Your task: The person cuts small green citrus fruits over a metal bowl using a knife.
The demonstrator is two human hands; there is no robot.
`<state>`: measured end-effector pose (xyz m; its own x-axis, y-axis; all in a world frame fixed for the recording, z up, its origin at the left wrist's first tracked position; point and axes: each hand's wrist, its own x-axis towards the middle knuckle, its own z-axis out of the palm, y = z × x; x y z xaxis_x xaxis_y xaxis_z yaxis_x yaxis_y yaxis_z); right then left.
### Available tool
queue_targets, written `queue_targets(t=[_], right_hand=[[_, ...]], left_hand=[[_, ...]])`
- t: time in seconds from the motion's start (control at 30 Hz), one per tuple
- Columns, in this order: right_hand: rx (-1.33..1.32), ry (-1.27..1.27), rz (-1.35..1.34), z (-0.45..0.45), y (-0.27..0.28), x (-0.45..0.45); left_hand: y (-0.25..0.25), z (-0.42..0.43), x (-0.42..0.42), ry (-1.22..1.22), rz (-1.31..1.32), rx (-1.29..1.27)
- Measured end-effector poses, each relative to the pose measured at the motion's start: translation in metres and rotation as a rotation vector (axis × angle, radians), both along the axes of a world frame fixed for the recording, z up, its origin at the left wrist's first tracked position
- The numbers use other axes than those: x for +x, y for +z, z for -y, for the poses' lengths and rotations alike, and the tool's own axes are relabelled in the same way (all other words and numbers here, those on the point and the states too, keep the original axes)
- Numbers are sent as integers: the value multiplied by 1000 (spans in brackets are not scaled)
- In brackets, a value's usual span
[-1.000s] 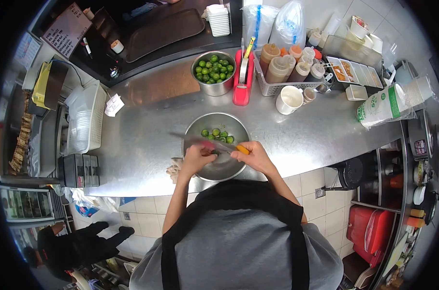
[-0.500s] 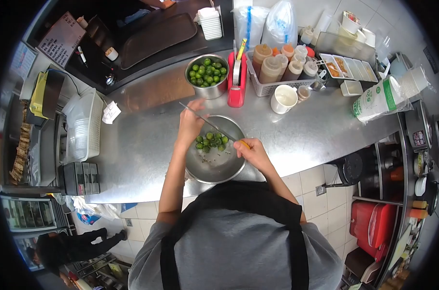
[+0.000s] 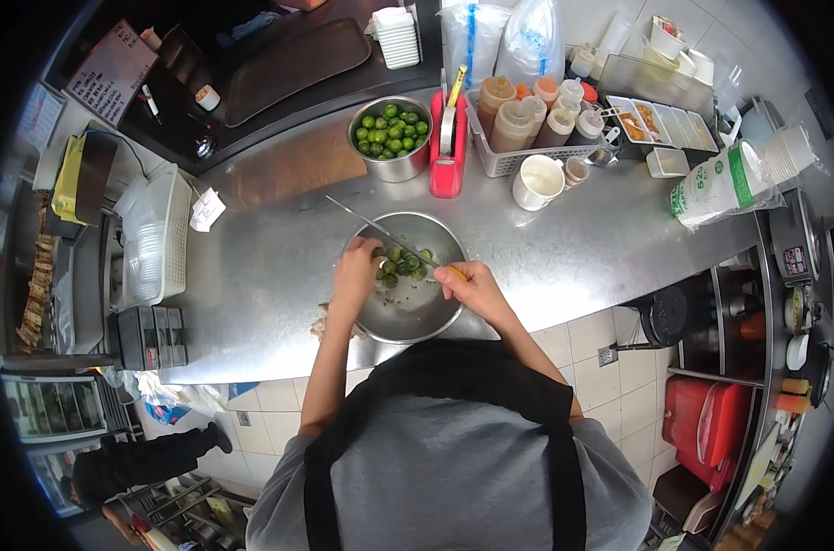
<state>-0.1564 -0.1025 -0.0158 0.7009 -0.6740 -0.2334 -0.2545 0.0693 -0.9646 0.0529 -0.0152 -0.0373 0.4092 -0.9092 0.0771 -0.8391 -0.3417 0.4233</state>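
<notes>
A knife (image 3: pixel 373 223) with a yellow handle is gripped in my right hand (image 3: pixel 475 292), its blade slanting up and left across a steel mixing bowl (image 3: pixel 408 321). Small green limes (image 3: pixel 400 264), some apparently cut, lie together in that bowl with dark bits beside them. My left hand (image 3: pixel 355 275) reaches over the bowl's left rim, fingers curled in at the limes below the blade. Whatever its fingertips pinch is hidden. Behind the bowl stands a steel pot (image 3: pixel 391 169) full of whole green limes (image 3: pixel 394 133).
A red tape dispenser (image 3: pixel 446 165) stands beside the pot. Right of it are a basket of sauce bottles (image 3: pixel 504 165), a white mug (image 3: pixel 537 182) and wrapped paper cups (image 3: pixel 720 188). A white basket of lids (image 3: pixel 174 243) sits left. Another person (image 3: pixel 141 468) is at lower left.
My left hand has come down from above the bowl's back rim to the limes inside it. The knife has shifted slightly left with my right hand. The person at lower left has moved.
</notes>
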Motion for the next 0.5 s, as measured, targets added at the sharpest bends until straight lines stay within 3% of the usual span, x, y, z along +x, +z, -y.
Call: queue_targets(t=[0.1, 0.2, 0.3, 0.5], right_hand=[[-8, -24, -12, 1, -6, -2], [-132, -40, -46, 0, -6, 1], [-331, -5, -151, -7, 10, 3], [-671, 74, -174, -18, 12, 8]], left_hand=[[11, -11, -1, 42, -1129, -235], [30, -26, -19, 46, -1527, -326], [19, -40, -24, 197, -1747, -323], [21, -48, -42, 100, -1833, -472]])
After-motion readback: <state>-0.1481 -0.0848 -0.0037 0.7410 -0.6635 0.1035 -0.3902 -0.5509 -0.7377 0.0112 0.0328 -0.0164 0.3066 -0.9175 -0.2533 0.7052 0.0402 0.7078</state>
